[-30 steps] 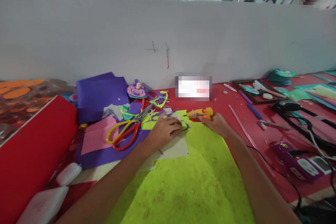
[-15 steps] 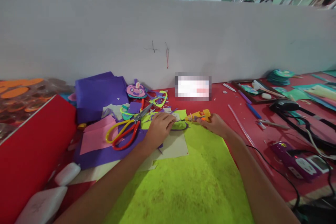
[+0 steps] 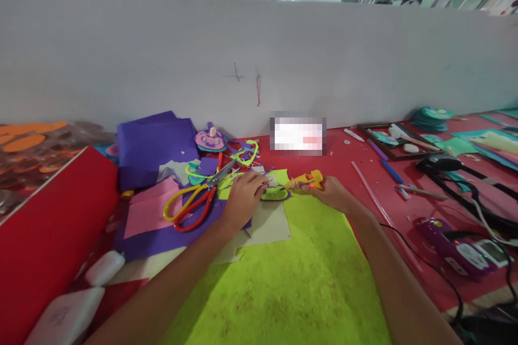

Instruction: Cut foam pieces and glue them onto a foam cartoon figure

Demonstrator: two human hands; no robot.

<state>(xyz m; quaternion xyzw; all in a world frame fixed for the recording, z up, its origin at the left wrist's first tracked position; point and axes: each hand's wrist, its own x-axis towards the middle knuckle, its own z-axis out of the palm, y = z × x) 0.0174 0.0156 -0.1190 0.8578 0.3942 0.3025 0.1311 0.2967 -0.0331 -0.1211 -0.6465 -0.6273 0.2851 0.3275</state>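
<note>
A small yellow glue gun (image 3: pixel 304 180) with a lit red spot is gripped in my right hand (image 3: pixel 329 193), its nozzle pointing left. The nozzle is over a green felt piece with a dark edge (image 3: pixel 275 193). My left hand (image 3: pixel 245 197) lies at the left end of that piece, fingers closed together; what they pinch, if anything, is too small to make out. Scissors with red and yellow handles (image 3: pixel 208 186) rest open just left of my left hand. Beneath both arms spreads a large yellow-green felt sheet (image 3: pixel 299 269).
Purple sheets (image 3: pixel 156 145), a pink sheet (image 3: pixel 151 210) and a pink felt shape (image 3: pixel 210 140) lie left. A red box panel (image 3: pixel 52 237) stands far left. At right are a tray (image 3: pixel 424 154), pens, a clear stick (image 3: pixel 370 191), a purple device (image 3: pixel 457 250) and cables. A white partition (image 3: pixel 162 59) stands behind.
The glue gun has shifted slightly left and its nozzle has come nearer to the green felt piece. My left hand has moved very little.
</note>
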